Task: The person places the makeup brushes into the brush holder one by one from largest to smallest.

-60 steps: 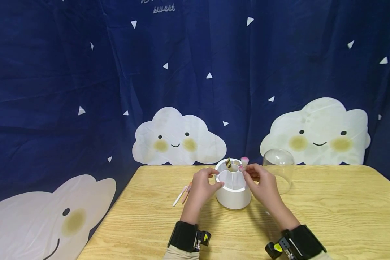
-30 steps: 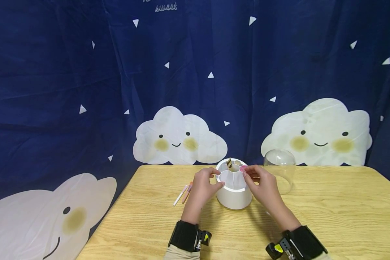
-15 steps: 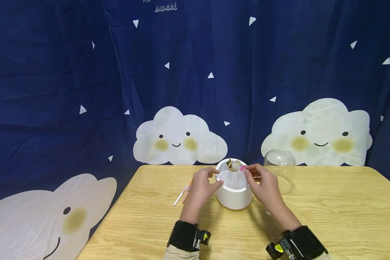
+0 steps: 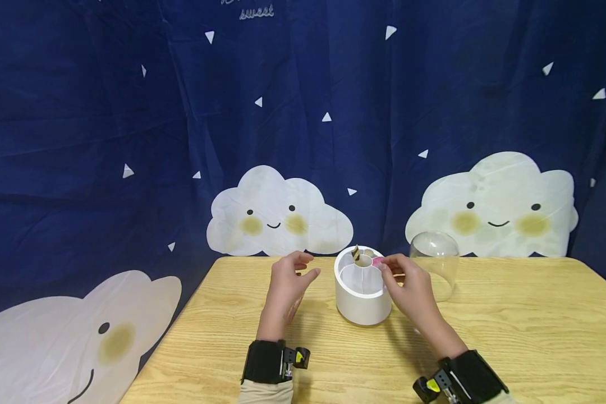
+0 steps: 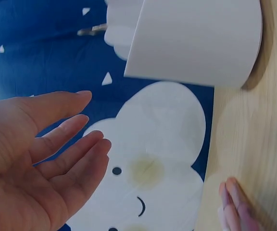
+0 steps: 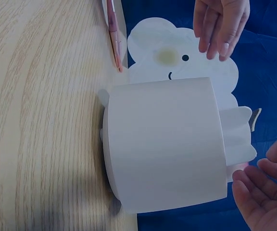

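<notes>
A white round organizer (image 4: 363, 303) with divided compartments stands on the table. A gold-and-black striped stick (image 4: 356, 253) pokes up from it, with pink bristles (image 4: 377, 261) of a brush low in a right-hand compartment. My left hand (image 4: 287, 283) hovers left of the organizer, fingers spread from the thumb and nothing in them. My right hand (image 4: 406, 280) is at the organizer's right rim beside the pink bristles. In the right wrist view, the right hand (image 6: 268, 187) has its thumb apart from loosely bent fingers near the pink part.
A clear dome cover (image 4: 434, 264) stands behind my right hand. Slim pinkish sticks (image 6: 113, 33) lie on the table left of the organizer, mostly covered by my left hand in the head view. A blue curtain with clouds hangs behind the wooden table (image 4: 525, 325).
The pink brush has gone down into the right compartment. My left hand has let go of the organizer's rim and moved left. The right hand stays almost in place.
</notes>
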`<move>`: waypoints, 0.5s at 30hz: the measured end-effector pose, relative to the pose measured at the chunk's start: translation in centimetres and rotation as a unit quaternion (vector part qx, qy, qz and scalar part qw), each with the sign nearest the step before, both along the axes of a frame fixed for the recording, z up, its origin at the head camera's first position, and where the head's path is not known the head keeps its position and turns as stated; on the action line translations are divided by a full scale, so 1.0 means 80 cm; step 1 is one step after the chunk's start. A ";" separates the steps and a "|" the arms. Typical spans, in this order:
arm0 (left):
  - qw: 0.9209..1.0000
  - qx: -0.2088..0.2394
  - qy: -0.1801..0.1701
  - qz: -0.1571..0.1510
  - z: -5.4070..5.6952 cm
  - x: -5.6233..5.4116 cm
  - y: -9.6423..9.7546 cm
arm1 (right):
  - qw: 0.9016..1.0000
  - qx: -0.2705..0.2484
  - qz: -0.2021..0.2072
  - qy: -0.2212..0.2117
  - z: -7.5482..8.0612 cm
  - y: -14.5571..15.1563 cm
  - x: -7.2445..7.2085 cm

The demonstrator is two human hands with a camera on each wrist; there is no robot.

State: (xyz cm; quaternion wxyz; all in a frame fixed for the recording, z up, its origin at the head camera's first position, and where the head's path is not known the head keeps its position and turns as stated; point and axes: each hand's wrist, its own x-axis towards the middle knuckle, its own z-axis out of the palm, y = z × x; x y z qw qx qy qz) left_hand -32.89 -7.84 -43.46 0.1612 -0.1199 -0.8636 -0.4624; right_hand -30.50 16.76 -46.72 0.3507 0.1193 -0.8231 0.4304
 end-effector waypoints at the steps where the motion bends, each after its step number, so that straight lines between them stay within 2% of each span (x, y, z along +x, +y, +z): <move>1: 1.000 -0.001 -0.002 0.003 0.000 -0.001 -0.004 | 1.000 0.000 -0.001 0.002 0.000 0.000 0.000; 9: 0.998 -0.036 -0.009 0.044 -0.010 -0.009 -0.039 | 1.000 -0.001 -0.002 0.005 -0.001 0.000 -0.001; 12: 0.996 -0.053 -0.028 0.068 -0.015 -0.011 -0.051 | 1.000 -0.001 -0.003 0.006 -0.002 -0.001 -0.001; 15: 0.991 -0.077 -0.067 0.082 -0.022 -0.013 -0.060 | 1.000 -0.001 -0.004 0.005 -0.002 -0.001 -0.001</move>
